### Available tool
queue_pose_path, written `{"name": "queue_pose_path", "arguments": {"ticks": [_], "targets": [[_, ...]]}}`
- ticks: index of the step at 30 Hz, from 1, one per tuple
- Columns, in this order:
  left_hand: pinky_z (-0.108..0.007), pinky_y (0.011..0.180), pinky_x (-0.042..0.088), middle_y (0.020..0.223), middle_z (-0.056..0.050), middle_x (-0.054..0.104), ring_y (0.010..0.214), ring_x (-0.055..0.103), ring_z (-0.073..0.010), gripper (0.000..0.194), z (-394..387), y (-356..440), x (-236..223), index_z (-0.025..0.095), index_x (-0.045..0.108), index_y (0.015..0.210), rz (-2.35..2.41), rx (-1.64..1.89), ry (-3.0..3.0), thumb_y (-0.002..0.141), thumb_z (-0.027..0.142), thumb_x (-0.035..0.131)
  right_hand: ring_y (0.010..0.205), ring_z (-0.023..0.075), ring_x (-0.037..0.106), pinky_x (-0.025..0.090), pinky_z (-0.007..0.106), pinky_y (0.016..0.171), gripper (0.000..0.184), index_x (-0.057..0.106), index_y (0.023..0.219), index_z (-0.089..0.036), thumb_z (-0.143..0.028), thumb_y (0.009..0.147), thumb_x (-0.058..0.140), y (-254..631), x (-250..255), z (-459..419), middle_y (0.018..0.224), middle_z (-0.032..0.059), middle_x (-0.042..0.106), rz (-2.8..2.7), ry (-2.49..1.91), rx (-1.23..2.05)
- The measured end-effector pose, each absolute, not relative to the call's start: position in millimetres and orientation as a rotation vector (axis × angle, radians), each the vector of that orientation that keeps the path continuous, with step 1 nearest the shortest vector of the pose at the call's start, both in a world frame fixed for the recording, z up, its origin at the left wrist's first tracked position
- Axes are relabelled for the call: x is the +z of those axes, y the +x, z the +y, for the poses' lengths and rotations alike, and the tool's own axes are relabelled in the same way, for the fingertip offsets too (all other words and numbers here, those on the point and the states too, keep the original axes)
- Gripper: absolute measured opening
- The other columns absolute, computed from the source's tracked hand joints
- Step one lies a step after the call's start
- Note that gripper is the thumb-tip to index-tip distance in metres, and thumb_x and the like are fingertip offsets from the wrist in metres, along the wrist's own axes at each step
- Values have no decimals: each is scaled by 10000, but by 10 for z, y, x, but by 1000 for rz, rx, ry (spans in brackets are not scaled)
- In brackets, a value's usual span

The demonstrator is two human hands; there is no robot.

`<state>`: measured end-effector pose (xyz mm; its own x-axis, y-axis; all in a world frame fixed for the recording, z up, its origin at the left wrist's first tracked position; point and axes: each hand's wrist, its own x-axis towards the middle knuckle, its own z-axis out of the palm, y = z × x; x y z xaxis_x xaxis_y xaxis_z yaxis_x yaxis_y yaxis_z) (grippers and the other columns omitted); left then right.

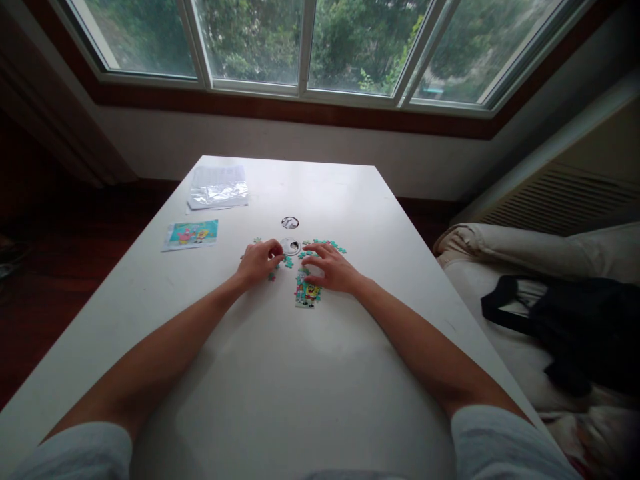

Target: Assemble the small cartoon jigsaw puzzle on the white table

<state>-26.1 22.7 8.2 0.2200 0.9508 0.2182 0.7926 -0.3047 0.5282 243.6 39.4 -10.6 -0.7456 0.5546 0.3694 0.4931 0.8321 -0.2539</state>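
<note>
The partly joined puzzle (306, 293) lies flat on the white table (310, 400), its nearer end reaching toward the wearer from beneath the fingers of the right hand (333, 267). The left hand (260, 261) is off to its left and slightly farther up the table, apart from it. The right hand is open, palm down, with its fingers spread and bent over the far part of the puzzle and the loose pieces (333, 245) beyond; whether the fingertips press on any piece cannot be told. The left hand is curled, its thumb and fingertips drawn close together; whether it has hold of a piece is too small to tell

Small teal pieces (288, 263) lie between the hands, and a few more sit around the left hand. The near round disc (291, 247) lies just beyond the gap between the hands, close to the left fingertips, and the far round disc (290, 223) is past it, toward the window (255, 40). Well to the left of the hands is the picture sheet (191, 235), showing a pink and a yellow figure on teal, with the clear plastic bag (219, 187) beyond it. A dark cloth item (590, 327) rests on the pale seat (465, 273) right of the table
</note>
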Motion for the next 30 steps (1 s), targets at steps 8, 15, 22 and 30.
{"name": "queue_pose_path", "arguments": {"ticks": [8, 15, 22, 30], "targets": [[-317, 754, 471, 824, -1, 747, 770, 652, -186, 90, 85, -44, 47, 241, 717, 866, 1596, 688, 2190, 847, 303, 654, 1360, 328, 483, 390, 560, 1131, 282, 701, 1071, -262, -483, 896, 718, 2437, -96, 395, 1439, 106, 575, -2574, -784, 205], [-333, 769, 451, 837, 6, 758, 769, 663, -190, 102, 43, 12, 40, 247, 736, 875, 1572, 658, 2223, 864, 300, 650, 1356, 324, 486, 387, 562, 1133, 264, 703, 1063, -270, -465, 887, 732, 2437, -122, 400, 1421, 97, 589, -2562, -787, 216], [-371, 844, 447, 857, 1, 757, 859, 658, -221, 95, 47, 56, -3, 254, 731, 899, 1584, 659, 2243, 876, 293, 647, 1358, 323, 490, 394, 557, 1131, 268, 703, 1078, -275, -456, 883, 738, 2441, -130, 409, 1406, 93, 598, -2560, -777, 225], [-408, 894, 423, 864, -2, 750, 896, 637, -239, 79, 32, 81, 10, 256, 721, 881, 1599, 688, 2300, 889, 280, 647, 1349, 323, 502, 400, 549, 1127, 275, 700, 1083, -268, -473, 901, 716, 2437, -119, 407, 1385, 96, 604, -2579, -763, 222]]}}
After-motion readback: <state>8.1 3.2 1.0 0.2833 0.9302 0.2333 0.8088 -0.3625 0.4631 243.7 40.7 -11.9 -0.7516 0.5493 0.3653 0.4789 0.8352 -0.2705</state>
